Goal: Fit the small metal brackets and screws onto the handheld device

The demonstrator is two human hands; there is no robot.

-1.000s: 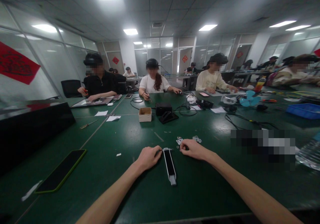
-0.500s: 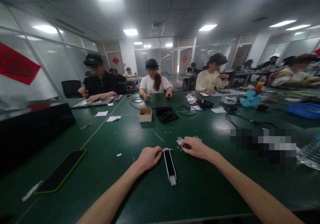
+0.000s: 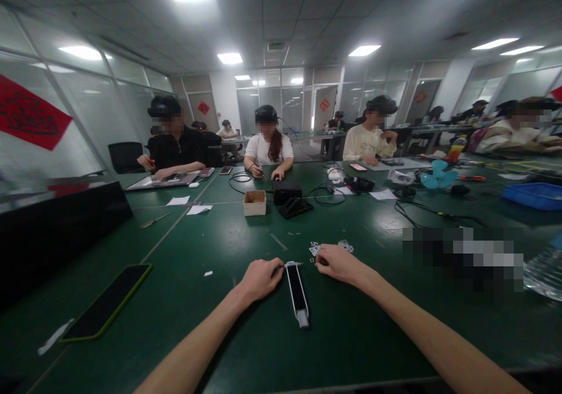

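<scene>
A slim white-framed device with a dark face (image 3: 297,291) lies lengthwise on the green table, between my hands. My left hand (image 3: 262,278) rests at its upper left end, fingers curled together by the tip; what they pinch, if anything, is too small to make out. To the right of the device, my right hand (image 3: 337,261) is closed over the tabletop, its fingertips hiding whatever is under them. Small metal plates (image 3: 346,246) and tiny parts (image 3: 313,249) lie just beyond and beside the right hand.
A phone with a green edge (image 3: 108,302) lies at the left, a screwdriver (image 3: 156,220) behind it. Farther back are a small open box (image 3: 255,203) and a black case (image 3: 287,192). A blue tray (image 3: 533,195) and a clear bottle (image 3: 547,268) stand right. People sit opposite.
My right hand has shifted slightly left, showing more of the metal plates behind it. My left hand stays by the device. Across the table, a person's hand has moved toward the black case.
</scene>
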